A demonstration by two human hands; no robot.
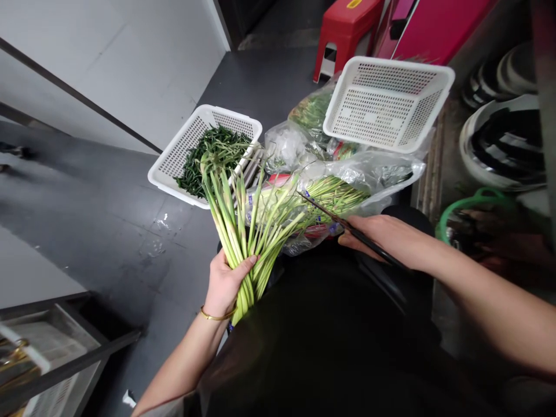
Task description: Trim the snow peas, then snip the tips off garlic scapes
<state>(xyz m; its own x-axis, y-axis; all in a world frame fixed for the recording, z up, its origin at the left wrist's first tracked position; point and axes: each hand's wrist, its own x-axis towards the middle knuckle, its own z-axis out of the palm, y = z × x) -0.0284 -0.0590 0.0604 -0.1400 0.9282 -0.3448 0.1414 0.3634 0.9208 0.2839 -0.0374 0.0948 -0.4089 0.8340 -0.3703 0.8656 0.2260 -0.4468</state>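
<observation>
A thick bunch of garlic scapes (pixel 260 231) is held in my left hand (pixel 228 278), its thumb wrapped over the pale green stems. Their thin tips fan out upward and to the right. My right hand (pixel 376 234) is closed on what look like scissors (pixel 324 209), with a thin dark blade and black handle. The blade points left, near the tips of the bunch; whether it touches them I cannot tell. Behind the bunch, more bundled garlic scapes (pixel 336 194) lie in a clear plastic bag (pixel 369 168).
A white basket (pixel 167 165) holds dark green, thin chilli-like pods (pixel 223 145). Another white basket (pixel 369 110) sits tilted on plastic bags at the back. Beyond it stands a red stool (pixel 350 29). A green-rimmed basket (pixel 445 223) and white bucket (pixel 469 139) are at right.
</observation>
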